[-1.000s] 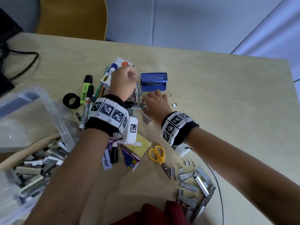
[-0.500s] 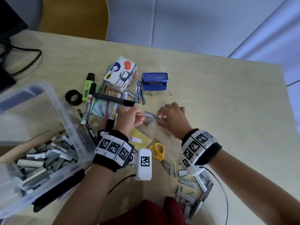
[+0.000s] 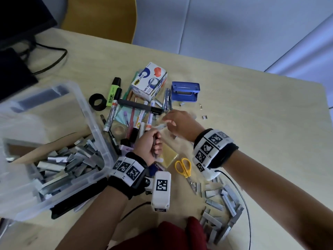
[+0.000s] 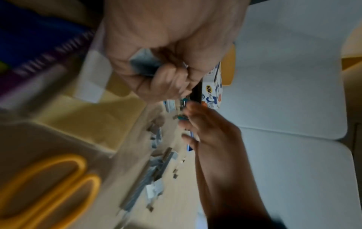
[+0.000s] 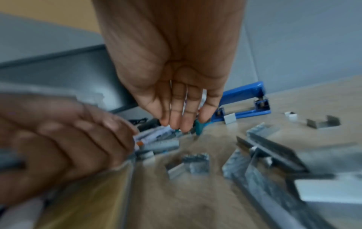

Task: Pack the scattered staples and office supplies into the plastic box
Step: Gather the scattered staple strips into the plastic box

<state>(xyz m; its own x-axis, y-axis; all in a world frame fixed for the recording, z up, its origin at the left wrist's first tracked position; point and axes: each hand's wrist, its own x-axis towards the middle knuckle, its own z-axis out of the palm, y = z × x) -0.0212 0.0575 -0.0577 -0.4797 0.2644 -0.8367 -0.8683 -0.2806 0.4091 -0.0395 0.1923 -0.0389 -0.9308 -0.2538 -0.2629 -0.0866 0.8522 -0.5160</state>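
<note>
My left hand (image 3: 155,141) is curled into a fist round grey staple strips (image 4: 145,65), just right of the clear plastic box (image 3: 95,123), which holds many staple strips (image 3: 68,163). My right hand (image 3: 169,121) hangs just beyond it with its fingers (image 5: 182,122) straight and pointing down. They touch the loose staples and marker pens (image 3: 144,121) on the table. More loose staple pieces (image 5: 195,161) lie under the right palm. A heap of staple strips (image 3: 221,201) lies at the near right.
Yellow scissors (image 3: 183,168) and a yellow sticky pad (image 3: 168,154) lie near my wrists. Farther back are a blue hole punch (image 3: 185,91), a tape dispenser carton (image 3: 149,82), a green highlighter (image 3: 112,92) and a black tape roll (image 3: 97,101). A black cable (image 3: 54,60) runs at far left.
Both hands came back from beside the tape dispenser carton to the middle of the table. The left hand has closed round staple strips, and the right hand's fingers have straightened over the pens.
</note>
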